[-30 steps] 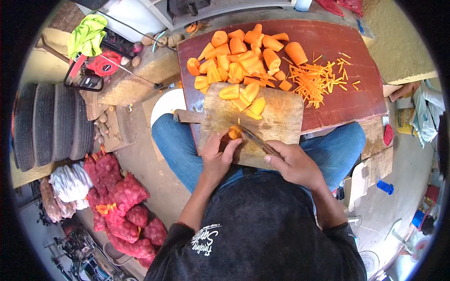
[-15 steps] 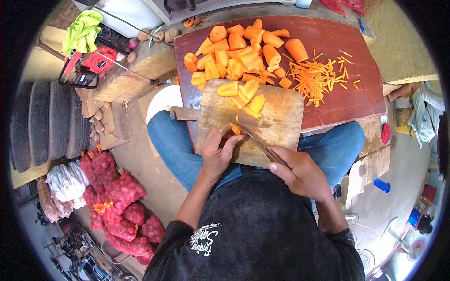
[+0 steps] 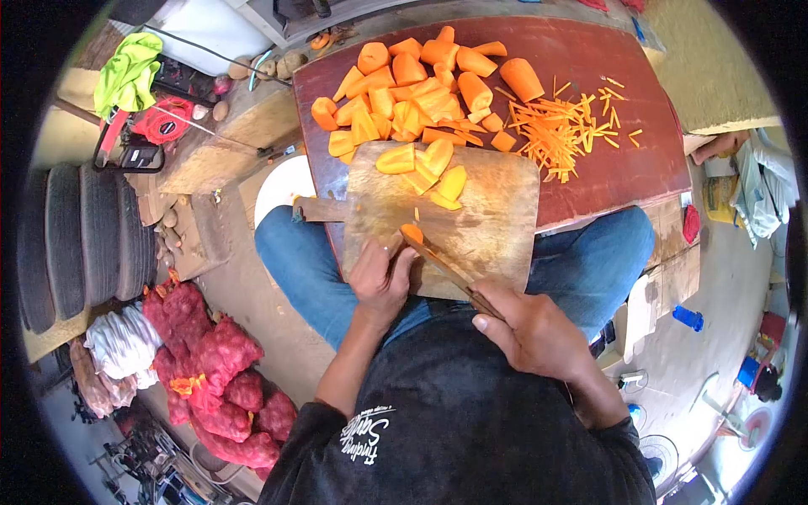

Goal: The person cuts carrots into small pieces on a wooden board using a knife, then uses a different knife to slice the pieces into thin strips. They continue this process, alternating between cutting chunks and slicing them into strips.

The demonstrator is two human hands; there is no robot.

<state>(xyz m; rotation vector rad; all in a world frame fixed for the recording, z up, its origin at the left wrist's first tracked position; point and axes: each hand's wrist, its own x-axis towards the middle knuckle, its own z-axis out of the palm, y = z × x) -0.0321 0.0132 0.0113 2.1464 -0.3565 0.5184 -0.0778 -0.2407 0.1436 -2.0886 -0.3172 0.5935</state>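
Observation:
A wooden cutting board (image 3: 497, 202) with a handle at its left lies across my lap and the table edge. My right hand (image 3: 539, 328) is wrapped round the handle of a knife (image 3: 448, 269), its blade slanting up-left over the board. At the blade's tip shows a small orange carrot piece (image 3: 411, 231). Curled beside it, my left hand (image 3: 379, 276) pinches the carrot, mostly hidden by the fingers. Several paler carrot slices (image 3: 423, 172) lie on the board's far part.
On the red table (image 3: 614, 177) sit a heap of carrot chunks (image 3: 408, 84) and a pile of thin carrot sticks (image 3: 555, 135). Red mesh sacks (image 3: 215, 362) and tyres (image 3: 67, 236) stand at left. A white round surface (image 3: 286, 181) shows by my left knee.
The knife has tilted, and its blade now lies against the carrot piece near my left fingers. The whole view has shifted slightly, moving the table up and left.

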